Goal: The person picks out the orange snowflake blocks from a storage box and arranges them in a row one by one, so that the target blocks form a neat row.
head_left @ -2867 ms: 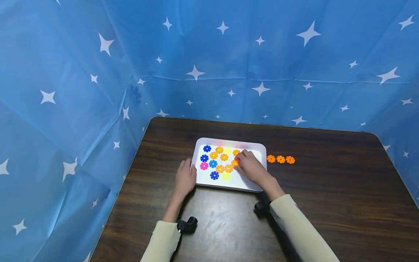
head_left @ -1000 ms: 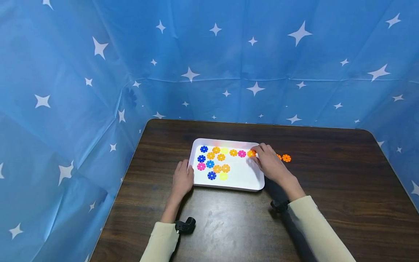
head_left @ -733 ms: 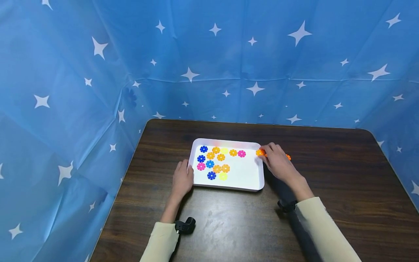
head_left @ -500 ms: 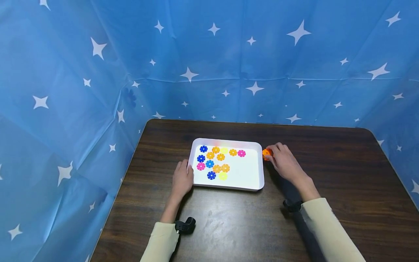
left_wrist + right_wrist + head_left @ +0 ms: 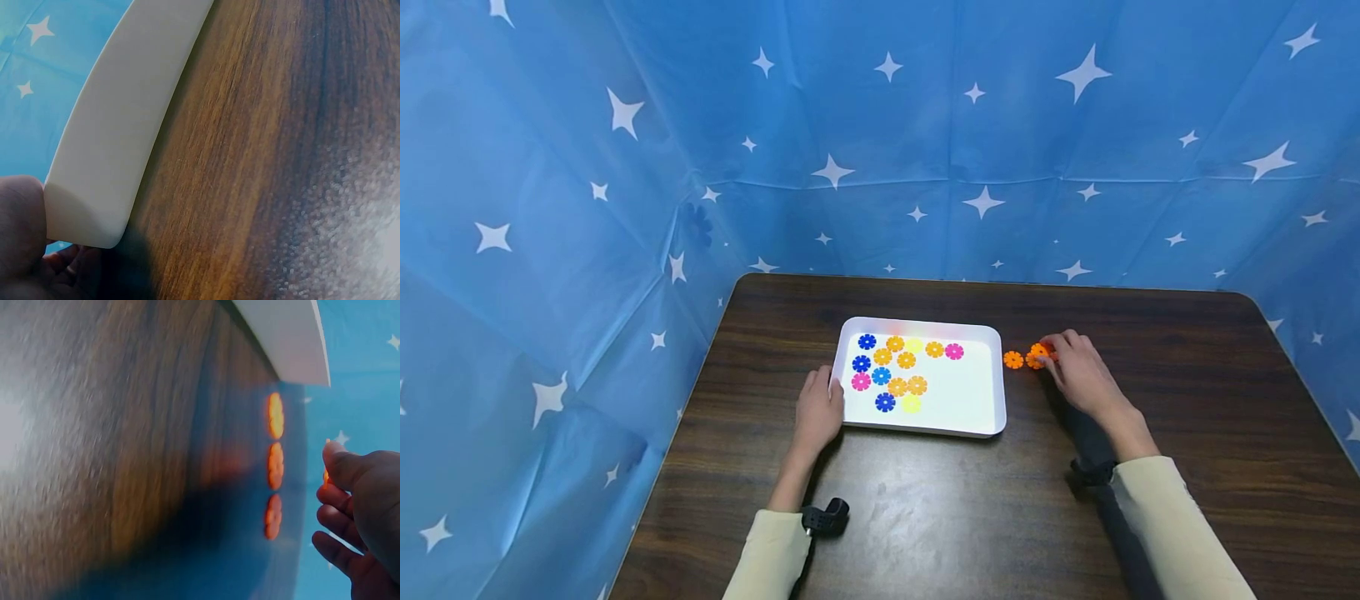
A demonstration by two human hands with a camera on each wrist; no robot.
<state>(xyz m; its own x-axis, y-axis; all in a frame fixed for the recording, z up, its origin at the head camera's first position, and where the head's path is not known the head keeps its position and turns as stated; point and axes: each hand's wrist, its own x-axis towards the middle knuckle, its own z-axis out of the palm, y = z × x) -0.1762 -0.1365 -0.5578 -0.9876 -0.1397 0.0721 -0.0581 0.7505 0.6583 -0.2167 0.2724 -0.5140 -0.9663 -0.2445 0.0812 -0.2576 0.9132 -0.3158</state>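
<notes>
While aloft, disc (image 5: 1041, 351) in right grip (image 5: 1081, 373).

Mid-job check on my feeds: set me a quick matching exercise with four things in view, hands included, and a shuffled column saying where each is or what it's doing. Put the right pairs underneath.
Things
1. left hand
2. light blue notched disc
3. right hand
4. row of three orange notched discs

Places and states
A. lying inside the white tray
B. on the wood-grain tabletop, right of the tray
C. pinching a single orange disc above the tabletop
D. holding the tray at its left side

Pairs: 1-D, 2-A, 3-C, 4-B
</notes>
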